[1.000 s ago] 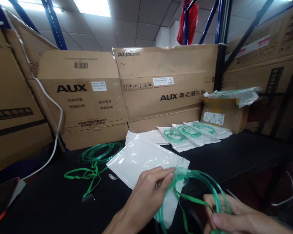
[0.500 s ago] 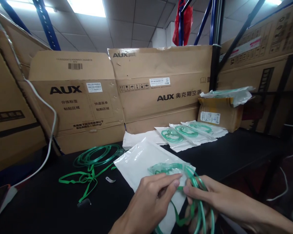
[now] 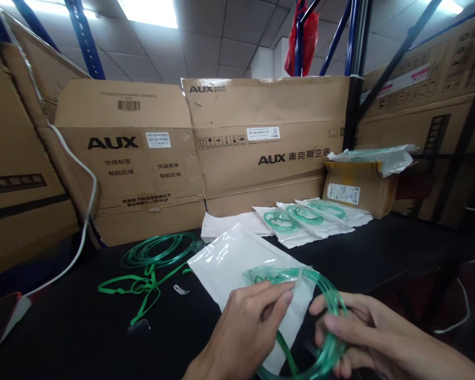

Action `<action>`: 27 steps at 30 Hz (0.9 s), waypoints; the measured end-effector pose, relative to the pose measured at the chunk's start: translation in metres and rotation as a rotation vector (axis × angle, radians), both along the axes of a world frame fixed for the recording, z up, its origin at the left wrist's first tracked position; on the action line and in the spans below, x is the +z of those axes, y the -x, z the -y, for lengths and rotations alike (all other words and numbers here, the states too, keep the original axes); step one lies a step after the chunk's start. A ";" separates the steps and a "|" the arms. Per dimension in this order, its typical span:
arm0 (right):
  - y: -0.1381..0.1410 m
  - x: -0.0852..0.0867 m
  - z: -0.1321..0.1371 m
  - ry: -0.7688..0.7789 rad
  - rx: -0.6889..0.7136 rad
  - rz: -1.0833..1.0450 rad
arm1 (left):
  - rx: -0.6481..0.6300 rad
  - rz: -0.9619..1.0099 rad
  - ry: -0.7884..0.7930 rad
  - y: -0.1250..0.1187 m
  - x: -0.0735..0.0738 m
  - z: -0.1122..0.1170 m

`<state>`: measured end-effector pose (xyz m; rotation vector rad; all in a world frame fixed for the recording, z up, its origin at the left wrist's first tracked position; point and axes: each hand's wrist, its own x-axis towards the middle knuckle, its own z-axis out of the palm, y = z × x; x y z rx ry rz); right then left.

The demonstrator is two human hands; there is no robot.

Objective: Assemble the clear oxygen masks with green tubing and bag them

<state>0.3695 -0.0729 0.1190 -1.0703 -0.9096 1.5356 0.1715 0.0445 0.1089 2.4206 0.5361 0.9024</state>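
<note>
A coil of clear green tubing (image 3: 332,301) is gathered in my right hand (image 3: 352,327), whose fingers and thumb wrap around its right side. The upper end of the coil runs to a crumpled, see-through green plastic piece (image 3: 267,273) on or inside a white pouch (image 3: 225,258); I cannot tell which. My left hand (image 3: 245,324) is closed at the pouch's lower right part, thumb and forefinger pinched by the green piece. A flat green strap (image 3: 287,351) hangs below, between my hands. The lower part of the coil leaves the view.
Left on the black table (image 3: 83,338) lie another green tubing coil (image 3: 158,250), green elastic straps (image 3: 152,285) and a small metal strip (image 3: 181,290). Filled pouches (image 3: 283,227) line the back, beside a small carton (image 3: 350,187). Large cardboard panels (image 3: 261,174) wall the table's rear.
My right hand has shifted right and lower along the tubing, drawing its loops together into a rounder coil. My left hand stays nearly in place. The view has shifted slightly.
</note>
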 end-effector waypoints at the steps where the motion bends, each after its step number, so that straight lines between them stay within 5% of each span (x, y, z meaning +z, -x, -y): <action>1: 0.001 -0.003 -0.002 -0.020 -0.022 0.021 | -0.006 0.002 -0.016 0.001 -0.001 0.000; 7: 0.010 -0.021 -0.020 -0.146 -0.154 0.251 | -0.021 0.021 -0.053 0.002 -0.004 -0.002; 12: 0.019 -0.027 -0.019 -0.119 -0.164 0.362 | -0.014 0.041 -0.043 0.000 -0.002 -0.002; 16: 0.020 -0.031 -0.018 -0.100 -0.326 0.395 | -0.123 0.016 -0.099 0.000 0.000 0.000; 27: 0.022 -0.001 0.007 -0.027 -0.009 -0.013 | -0.036 0.029 -0.023 -0.001 -0.002 -0.001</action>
